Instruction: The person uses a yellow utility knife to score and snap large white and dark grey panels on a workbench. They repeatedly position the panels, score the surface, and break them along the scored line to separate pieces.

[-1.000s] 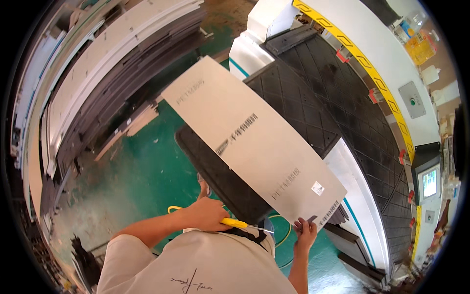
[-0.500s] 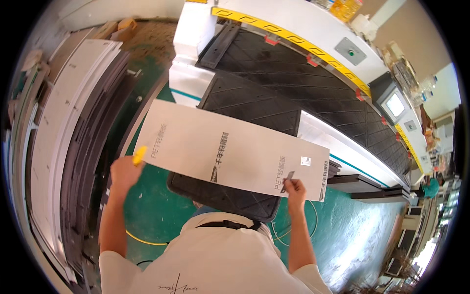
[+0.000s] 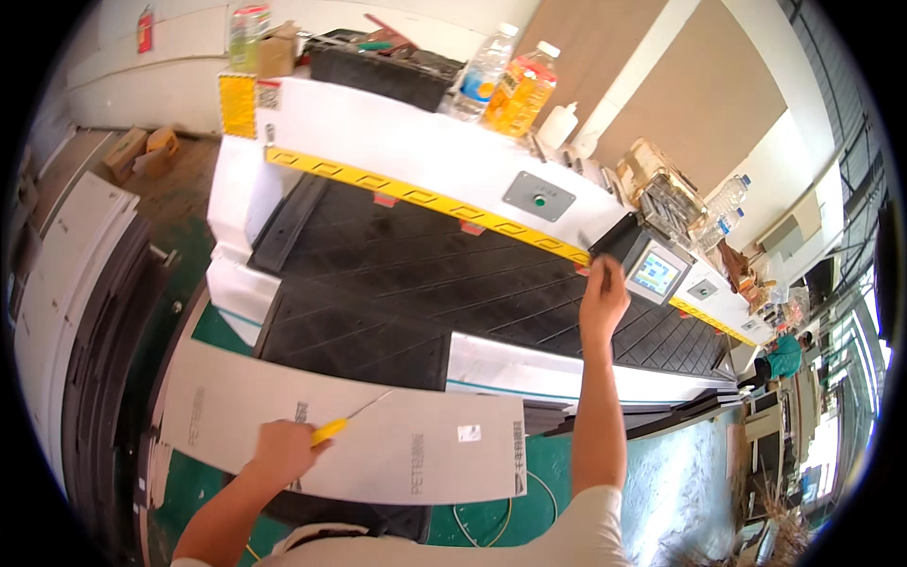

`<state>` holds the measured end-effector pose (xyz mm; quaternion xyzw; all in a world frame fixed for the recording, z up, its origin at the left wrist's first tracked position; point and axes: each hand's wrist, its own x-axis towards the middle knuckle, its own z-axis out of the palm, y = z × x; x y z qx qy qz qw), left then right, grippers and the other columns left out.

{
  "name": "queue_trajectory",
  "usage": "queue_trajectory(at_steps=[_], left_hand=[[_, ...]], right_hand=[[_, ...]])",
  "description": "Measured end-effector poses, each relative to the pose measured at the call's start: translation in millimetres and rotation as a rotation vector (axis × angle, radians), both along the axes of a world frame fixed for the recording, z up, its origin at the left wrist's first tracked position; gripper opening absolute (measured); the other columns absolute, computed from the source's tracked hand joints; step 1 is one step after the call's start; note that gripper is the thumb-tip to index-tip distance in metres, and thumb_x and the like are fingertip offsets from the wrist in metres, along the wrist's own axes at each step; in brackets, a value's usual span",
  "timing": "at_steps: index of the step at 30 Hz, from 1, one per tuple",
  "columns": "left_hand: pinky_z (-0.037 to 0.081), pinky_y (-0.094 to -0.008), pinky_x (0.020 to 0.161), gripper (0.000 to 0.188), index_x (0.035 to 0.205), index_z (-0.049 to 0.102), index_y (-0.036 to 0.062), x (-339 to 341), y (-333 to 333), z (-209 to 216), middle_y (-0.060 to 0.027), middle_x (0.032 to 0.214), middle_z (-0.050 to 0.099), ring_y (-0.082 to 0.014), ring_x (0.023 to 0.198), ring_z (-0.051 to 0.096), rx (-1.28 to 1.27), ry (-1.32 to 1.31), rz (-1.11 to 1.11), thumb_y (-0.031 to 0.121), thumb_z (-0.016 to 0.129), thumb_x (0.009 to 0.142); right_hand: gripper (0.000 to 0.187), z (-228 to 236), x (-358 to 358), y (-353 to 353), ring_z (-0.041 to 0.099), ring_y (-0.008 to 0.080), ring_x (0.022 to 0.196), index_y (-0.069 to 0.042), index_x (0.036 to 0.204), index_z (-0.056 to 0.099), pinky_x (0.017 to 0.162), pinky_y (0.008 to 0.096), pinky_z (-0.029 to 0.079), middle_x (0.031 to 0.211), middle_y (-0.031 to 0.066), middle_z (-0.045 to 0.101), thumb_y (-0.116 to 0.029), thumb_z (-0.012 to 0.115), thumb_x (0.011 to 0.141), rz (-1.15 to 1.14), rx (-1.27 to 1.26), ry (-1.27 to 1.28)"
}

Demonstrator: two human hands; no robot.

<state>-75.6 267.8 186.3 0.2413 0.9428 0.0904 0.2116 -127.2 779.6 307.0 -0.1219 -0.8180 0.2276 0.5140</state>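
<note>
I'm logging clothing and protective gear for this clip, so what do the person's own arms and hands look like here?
Both forearms are bare and come up from the lower edge. The left hand and the right hand wear no gloves, and no watch, ring or wristband shows. A short white sleeve covers the right upper arm down to about the elbow; it belongs to a white shirt. The left sleeve is out of view.

The white machine's black diamond-patterned rubber bed [image 3: 425, 283] carries a long pale grey printed sheet [image 3: 378, 439] overhanging the green floor [image 3: 661, 472].
</note>
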Motion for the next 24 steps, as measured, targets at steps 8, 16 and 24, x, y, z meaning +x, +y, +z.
queue_trajectory(at_steps=[8,16,24], left_hand=[[0.047,-0.0324,0.053,0.037,0.09,0.074,0.0023,-28.9,12.9,6.3,-0.0054,0.072,0.069,-0.0142,0.061,0.063,0.771,-0.661,0.899,0.039,0.071,0.096],[0.043,-0.032,0.066,0.039,0.115,0.062,0.0038,-7.2,33.7,-59.2,-0.0045,0.094,0.055,-0.0142,0.072,0.047,1.031,-0.836,1.393,0.035,0.071,0.094],[0.045,-0.0322,0.1,0.043,0.133,0.055,0.0026,78.2,-17.2,-71.2,-0.0062,0.117,0.064,-0.0154,0.118,0.059,1.447,-0.921,1.242,0.036,0.058,0.106]], right_hand=[[0.033,56.6,-142.4,151.3,0.056,0.0372,0.13,-0.008,0.129,0.068,0.107,0.0465,0.046,0.139,0.0151,0.064,-0.017,0.064,0.098,-0.493,0.683,-0.459],[0.062,-168.8,-41.3,-145.5,0.055,0.0356,0.133,-0.005,0.151,0.044,0.109,0.045,0.046,0.141,0.0193,0.06,-0.038,0.059,0.101,0.803,-0.253,-0.559],[0.064,-271.0,132.8,-419.6,0.066,0.0195,0.104,-0.009,0.162,0.031,0.085,0.0367,0.057,0.123,0.0107,0.065,-0.047,0.042,0.112,1.165,-2.043,-0.791]])
